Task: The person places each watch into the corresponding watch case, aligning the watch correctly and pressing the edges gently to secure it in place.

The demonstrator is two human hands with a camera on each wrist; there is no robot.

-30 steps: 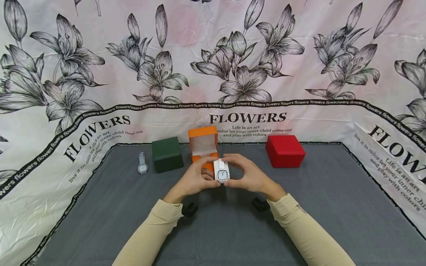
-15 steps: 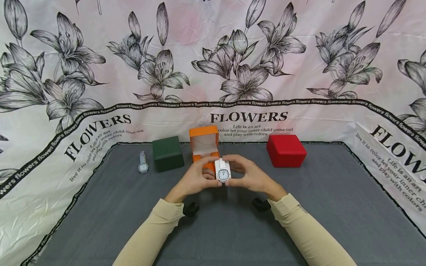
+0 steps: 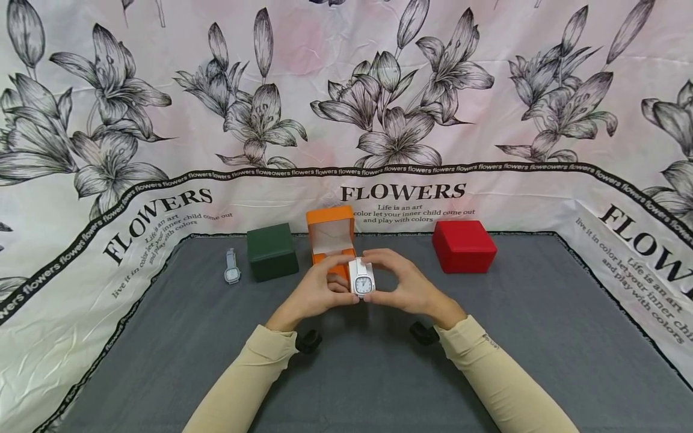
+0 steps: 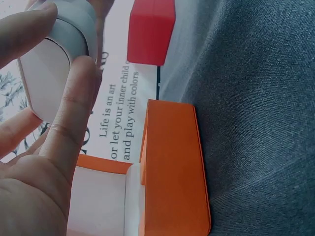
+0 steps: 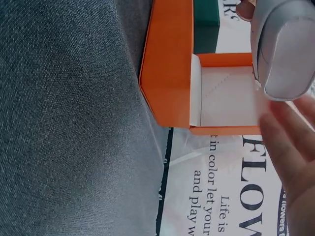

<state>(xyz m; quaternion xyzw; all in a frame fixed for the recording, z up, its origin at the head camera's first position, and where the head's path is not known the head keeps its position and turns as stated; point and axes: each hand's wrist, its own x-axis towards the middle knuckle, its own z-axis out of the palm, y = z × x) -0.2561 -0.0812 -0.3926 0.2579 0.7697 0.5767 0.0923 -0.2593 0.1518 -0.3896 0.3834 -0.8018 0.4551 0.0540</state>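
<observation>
In the head view, a white-strapped watch [image 3: 363, 284] with a squarish white face is wrapped round a white watch cushion [image 4: 47, 73]. My left hand [image 3: 319, 287] pinches it from the left with thumb and fingertips. From the right, my right hand [image 3: 408, 285] holds its other side the same way. Both wrist views show the pale rounded ends of the cushion [image 5: 290, 59] off the table. Just behind the hands stands an orange watch box [image 3: 330, 237], lid raised, pale lining showing; the hands partly cover its base.
A green box [image 3: 272, 251] stands left of the orange one, with a second pale watch [image 3: 231, 267] lying flat beside it. Farther right sits a closed red box [image 3: 464, 246]. Grey cloth [image 3: 357, 379] covers the table, and a flower-printed sheet [image 3: 411, 207] hangs behind.
The watch has tilted very slightly between the fingers. Both hands keep nearly the same place and hold, and the boxes stay put.
</observation>
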